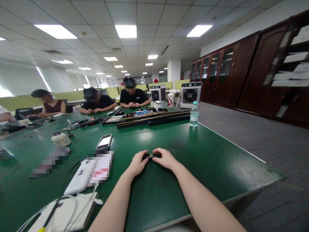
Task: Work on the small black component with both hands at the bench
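Table (217,151): green top, spread before you, near corner at your right.
Cabinets (249,74): dark wood row along the wall, beyond the table to your right.
Co-workers (134,97): several seated across and along the table; the one opposite you, in a black shirt, has both hands at the tabletop.
Air coolers (190,95): two, on the floor behind the far end of the table.
Black strips (169,119): long bundle lying across the table beyond your hands.
Cream box (84,209): flat, near your left forearm, cables draped over it.
White case (78,177): marked "2", just beyond the cream box.
Bottle (194,115): upright, teal cap, near the right end of the strips.
Your left hand (138,163): fingers and thumb closed on the part's left end.
Your right hand (167,158): likewise gripping the right end.
Phone (104,142): lit screen, left of your left hand.
Small black part (151,156): between your two hands; whether it touches the tabletop, cannot tell.
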Tool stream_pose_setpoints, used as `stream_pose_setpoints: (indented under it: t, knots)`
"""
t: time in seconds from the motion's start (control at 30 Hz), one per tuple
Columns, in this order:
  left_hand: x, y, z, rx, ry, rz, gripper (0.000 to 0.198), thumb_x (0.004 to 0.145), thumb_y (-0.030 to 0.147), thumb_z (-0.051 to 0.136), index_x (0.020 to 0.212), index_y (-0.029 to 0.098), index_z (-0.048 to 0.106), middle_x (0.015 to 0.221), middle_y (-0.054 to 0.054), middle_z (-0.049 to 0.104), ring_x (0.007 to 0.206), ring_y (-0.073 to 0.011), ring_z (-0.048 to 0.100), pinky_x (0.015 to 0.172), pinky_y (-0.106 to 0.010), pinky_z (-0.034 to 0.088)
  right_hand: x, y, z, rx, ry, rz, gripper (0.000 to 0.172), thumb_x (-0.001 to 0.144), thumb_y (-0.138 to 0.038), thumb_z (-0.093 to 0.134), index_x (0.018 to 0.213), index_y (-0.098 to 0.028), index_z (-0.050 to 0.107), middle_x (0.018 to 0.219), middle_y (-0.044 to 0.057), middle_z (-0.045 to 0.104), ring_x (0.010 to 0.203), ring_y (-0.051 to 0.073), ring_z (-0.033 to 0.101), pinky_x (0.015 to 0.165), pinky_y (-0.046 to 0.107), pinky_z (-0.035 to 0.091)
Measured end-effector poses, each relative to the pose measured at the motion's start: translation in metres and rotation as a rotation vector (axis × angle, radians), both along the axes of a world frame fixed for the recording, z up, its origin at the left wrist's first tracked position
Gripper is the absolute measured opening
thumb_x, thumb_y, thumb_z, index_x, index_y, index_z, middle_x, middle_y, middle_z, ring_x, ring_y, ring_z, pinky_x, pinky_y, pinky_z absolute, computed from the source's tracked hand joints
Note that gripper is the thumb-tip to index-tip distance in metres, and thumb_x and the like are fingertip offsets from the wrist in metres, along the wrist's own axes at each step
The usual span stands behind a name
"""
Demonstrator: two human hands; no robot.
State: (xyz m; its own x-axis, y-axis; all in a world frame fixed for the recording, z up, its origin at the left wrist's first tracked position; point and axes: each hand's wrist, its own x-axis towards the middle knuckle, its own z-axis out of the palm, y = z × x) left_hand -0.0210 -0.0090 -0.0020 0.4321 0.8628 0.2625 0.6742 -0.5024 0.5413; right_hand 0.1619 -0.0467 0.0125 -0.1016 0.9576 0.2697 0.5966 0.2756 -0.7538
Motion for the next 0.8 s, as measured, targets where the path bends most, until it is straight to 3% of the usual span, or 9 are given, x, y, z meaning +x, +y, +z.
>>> stream_pose_setpoints:
  t: [0.27, 0.8]
  knots:
    - [-0.0001, -0.0020, 0.0028, 0.012, -0.004, -0.019, 0.049, 0.071, 0.022, 0.063, 0.118, 0.017, 0.053, 0.116, -0.010, 0.059, 0.109, -0.0241, 0.053, 0.096, -0.037, 0.040, -0.0023, -0.0001, -0.0014, 0.054, -0.122, 0.013, 0.024, 0.068, -0.027, 0.066, 0.092, -0.027, 0.069, 0.098, 0.002, 0.068, 0.098, 0.021, 0.057, 0.090, 0.036, 0.042]
    - [0.0002, -0.0063, 0.0089, -0.030, -0.001, -0.031, 0.040, 0.072, 0.021, 0.062, 0.112, 0.017, 0.058, 0.111, -0.008, 0.062, 0.104, -0.0227, 0.055, 0.094, -0.036, 0.041, -0.0028, 0.0005, -0.0003, 0.029, -0.120, -0.001, 0.019, 0.069, -0.024, 0.065, 0.088, -0.025, 0.068, 0.097, 0.003, 0.066, 0.097, 0.021, 0.056, 0.090, 0.036, 0.041]
